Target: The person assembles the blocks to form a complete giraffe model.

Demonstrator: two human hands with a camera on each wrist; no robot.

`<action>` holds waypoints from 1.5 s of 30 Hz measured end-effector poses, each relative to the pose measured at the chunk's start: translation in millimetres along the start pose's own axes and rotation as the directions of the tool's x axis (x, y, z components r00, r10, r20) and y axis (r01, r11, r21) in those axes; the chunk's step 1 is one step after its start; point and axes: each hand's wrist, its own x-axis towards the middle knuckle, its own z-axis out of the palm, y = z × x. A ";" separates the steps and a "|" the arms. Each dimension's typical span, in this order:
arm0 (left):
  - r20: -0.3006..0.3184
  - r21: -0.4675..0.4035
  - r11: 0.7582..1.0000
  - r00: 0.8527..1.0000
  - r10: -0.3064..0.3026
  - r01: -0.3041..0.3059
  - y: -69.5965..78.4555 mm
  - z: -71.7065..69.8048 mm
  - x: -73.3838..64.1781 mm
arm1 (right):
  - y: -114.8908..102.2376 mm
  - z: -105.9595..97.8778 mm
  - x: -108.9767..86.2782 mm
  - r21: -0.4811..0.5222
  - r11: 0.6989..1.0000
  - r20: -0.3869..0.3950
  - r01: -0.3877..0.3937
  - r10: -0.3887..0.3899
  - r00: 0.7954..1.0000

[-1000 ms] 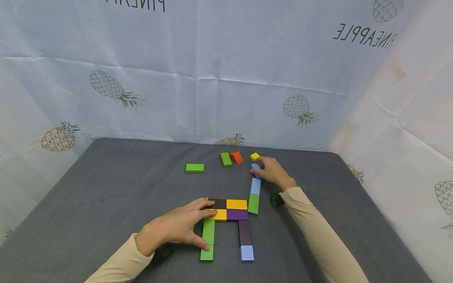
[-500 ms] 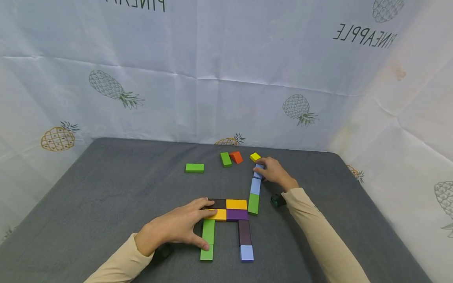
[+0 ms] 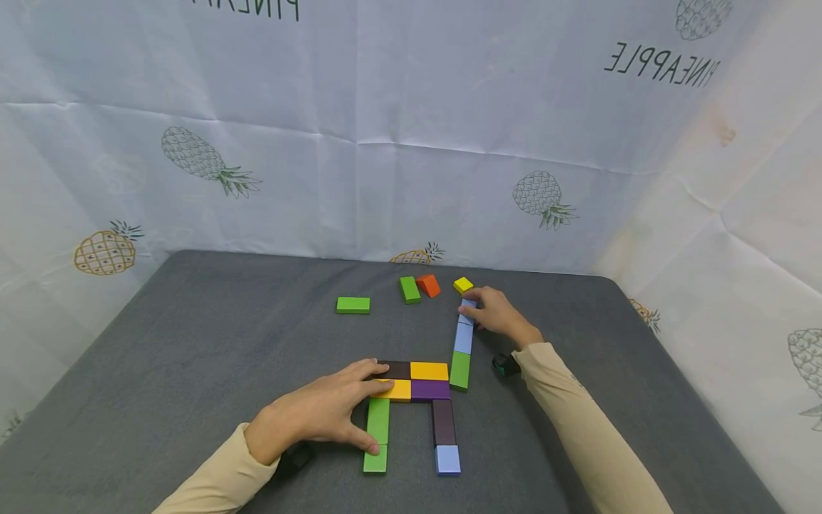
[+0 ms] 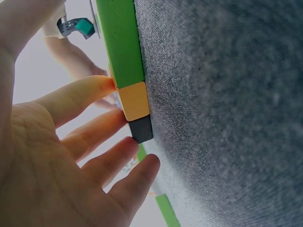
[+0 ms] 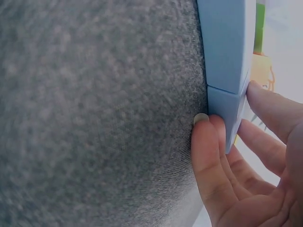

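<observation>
My right hand (image 3: 497, 314) grips a light blue block (image 5: 221, 106) between thumb and fingers, low on the table. Its end meets a second light blue block (image 3: 464, 338), followed by a green block (image 3: 459, 371), in a slightly slanted row. My left hand (image 3: 321, 410) lies with fingers spread over a flat block figure. Fingertips reach a dark block (image 4: 141, 129) and an orange-yellow block (image 4: 135, 101); the thumb is at the left green leg (image 3: 378, 421). A purple block (image 3: 430, 390), another orange-yellow block (image 3: 429, 371) and a dark leg (image 3: 444, 422) ending in light blue (image 3: 447, 460) complete the visible figure.
Toward the back of the grey table (image 3: 225, 357) lie a green block (image 3: 353, 305), another green block (image 3: 409, 290), an orange-red wedge (image 3: 429, 285) and a small yellow block (image 3: 463, 285) just beyond the right hand. A pineapple-print cloth (image 3: 385, 193) hangs behind.
The right hand has straightened the slanted light blue block, shifted it slightly right, then drawn it nearer until its end met the row. The left hand has stayed still.
</observation>
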 end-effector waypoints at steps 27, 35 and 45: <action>0.010 0.005 1.000 1.000 -0.003 0.003 -1.1 -1.0 1.5 | -18.6 4.6 1.0 -0.114 0.981 -0.151 0.155 -0.171 0.974; 0.010 0.005 1.000 1.000 -0.006 0.006 -0.9 -1.2 1.2 | -35.3 13.3 8.5 -0.085 0.981 -0.136 0.175 -0.186 0.973; 0.012 0.003 1.000 1.000 -0.010 0.010 -0.6 -0.7 1.3 | -56.7 20.6 19.0 -0.136 0.971 -0.088 0.199 -0.212 0.973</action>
